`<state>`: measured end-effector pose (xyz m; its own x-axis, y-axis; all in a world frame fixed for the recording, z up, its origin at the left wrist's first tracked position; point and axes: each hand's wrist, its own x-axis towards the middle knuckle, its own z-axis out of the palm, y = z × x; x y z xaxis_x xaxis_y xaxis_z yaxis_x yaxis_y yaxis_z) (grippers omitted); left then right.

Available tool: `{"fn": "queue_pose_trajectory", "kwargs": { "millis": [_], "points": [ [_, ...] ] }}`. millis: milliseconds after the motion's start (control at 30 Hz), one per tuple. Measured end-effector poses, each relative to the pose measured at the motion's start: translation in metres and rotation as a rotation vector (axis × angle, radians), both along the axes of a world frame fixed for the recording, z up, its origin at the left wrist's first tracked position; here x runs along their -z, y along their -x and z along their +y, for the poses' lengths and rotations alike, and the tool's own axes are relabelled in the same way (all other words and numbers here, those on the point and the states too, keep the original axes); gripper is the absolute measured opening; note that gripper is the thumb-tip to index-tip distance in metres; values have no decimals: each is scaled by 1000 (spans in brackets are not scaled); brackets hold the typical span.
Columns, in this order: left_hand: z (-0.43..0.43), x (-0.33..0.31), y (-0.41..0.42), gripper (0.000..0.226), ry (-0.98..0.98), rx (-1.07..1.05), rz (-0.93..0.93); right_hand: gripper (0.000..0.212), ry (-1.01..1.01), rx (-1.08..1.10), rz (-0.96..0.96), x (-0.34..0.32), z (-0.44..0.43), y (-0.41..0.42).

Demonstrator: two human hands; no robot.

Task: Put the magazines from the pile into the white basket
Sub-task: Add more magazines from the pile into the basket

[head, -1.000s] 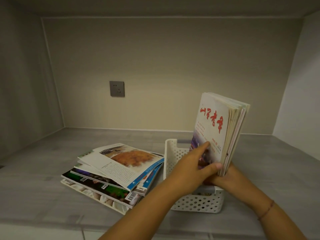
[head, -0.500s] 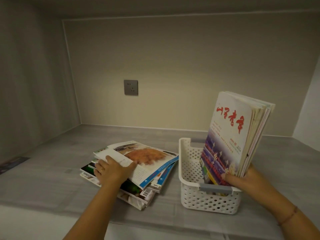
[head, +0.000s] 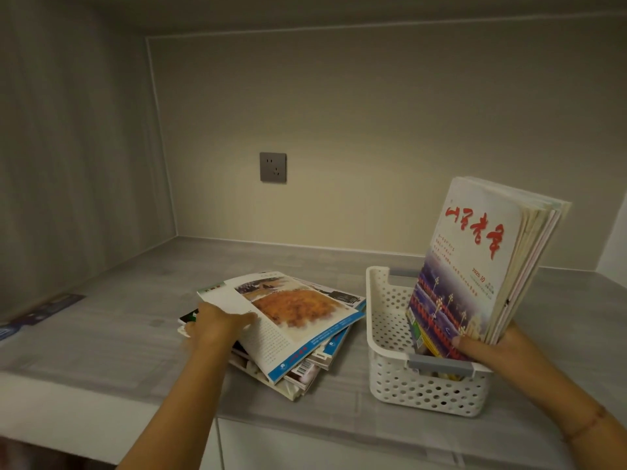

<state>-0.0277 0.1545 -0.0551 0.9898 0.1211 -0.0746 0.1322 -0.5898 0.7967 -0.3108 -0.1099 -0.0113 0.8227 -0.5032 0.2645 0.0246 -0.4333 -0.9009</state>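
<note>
A pile of magazines (head: 315,347) lies flat on the grey counter, left of the white perforated basket (head: 424,388). The top magazine (head: 291,310) has an orange picture and a blue edge. My left hand (head: 217,327) rests on its left edge, fingers over the cover, thumb side under the page edge. Several magazines (head: 481,266) stand upright in the basket, leaning right, the front one with red lettering. My right hand (head: 488,347) grips their lower right corner at the basket's near rim.
The grey counter (head: 101,334) sits inside a recess with walls at the left, back and right. A grey socket (head: 273,166) is on the back wall. A dark flat strip (head: 37,313) lies at the far left. The counter's front edge runs below the pile.
My left hand left the upright magazines, moved left onto the pile's top magazine, and now curls at its left edge. My right hand keeps holding the upright magazines.
</note>
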Motion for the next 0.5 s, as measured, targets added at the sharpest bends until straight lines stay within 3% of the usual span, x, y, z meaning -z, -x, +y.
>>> {"fn": "queue_pose_trajectory", "kwargs": {
  "millis": [100,167,433,500],
  "points": [
    [-5,-11,-7,81,22,-44,100,70,14,26,9,1,-1,0],
    [-7,-9,-9,67,17,-11,118,70,13,33,10,1,-2,0],
    [-2,-13,2,22,168,183,-11,66,0,32,-6,0,-1,2],
    [-2,-20,8,21,209,260,-32,68,6,28,-10,0,1,2]
  ]
}}
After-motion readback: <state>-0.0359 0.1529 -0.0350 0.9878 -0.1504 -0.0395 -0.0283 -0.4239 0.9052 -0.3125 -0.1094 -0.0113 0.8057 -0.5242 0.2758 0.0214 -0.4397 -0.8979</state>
